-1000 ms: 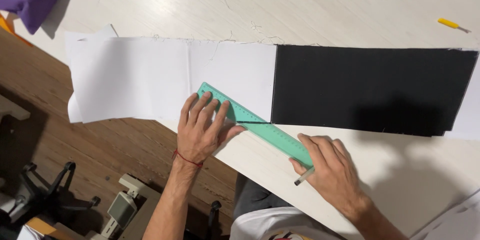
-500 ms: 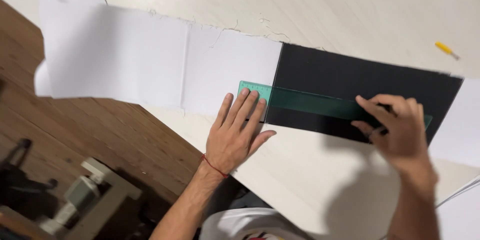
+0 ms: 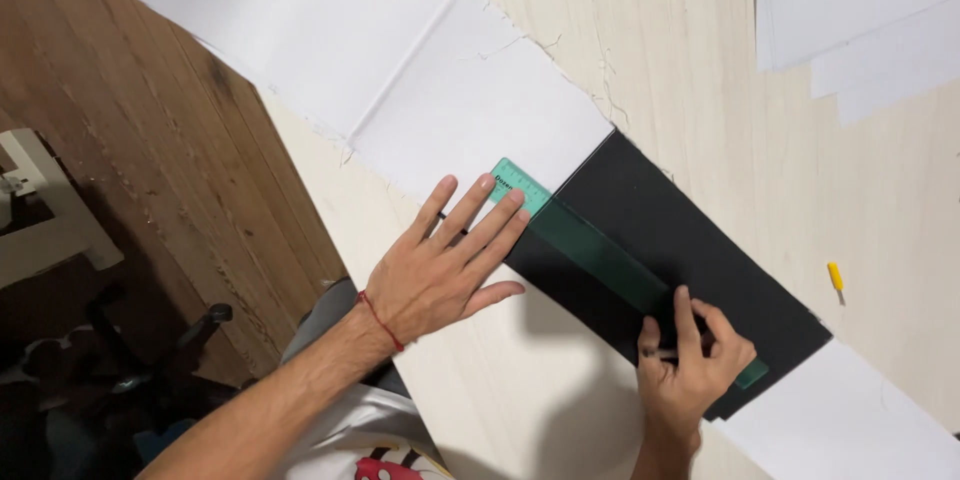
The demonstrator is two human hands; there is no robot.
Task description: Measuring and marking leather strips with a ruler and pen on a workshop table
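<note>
Left hand: the left hand [image 3: 447, 265] is laid flat, fingers spread and nothing clasped; the fingertips are pressed on the near end of the ruler [image 3: 590, 250], while the palm is rested on the pale table [image 3: 700, 90] just beside it.
Right hand: the right hand [image 3: 695, 365] is closed round a thin dark pen or pencil, hardly seen between the fingers; its tip is set against the far end of the ruler.
Ruler: a see-through green strip is laid slantwise, bridged between the two hands; one end is shown on the white cloth under the left fingertips, the rest is laid over the black cloth as far as the right hand.
Black cloth: the black cloth [image 3: 690, 230] is spread flat beneath the ruler and under the right hand's fingers.
White cloth: the white cloth [image 3: 400, 70] is joined to the black piece at a seam just beyond the left fingertips and is run away from that hand towards the table corner.
Red thread: a red thread [image 3: 380, 320] is worn round the left wrist.
Yellow piece: a small yellow piece [image 3: 835, 276] is left on the table, well apart from the right hand, past the black cloth's far edge.
Paper sheets: white paper sheets [image 3: 860, 10] are stacked far from both hands.
Floor: a wooden floor [image 3: 130, 140] is seen behind the left forearm.
</note>
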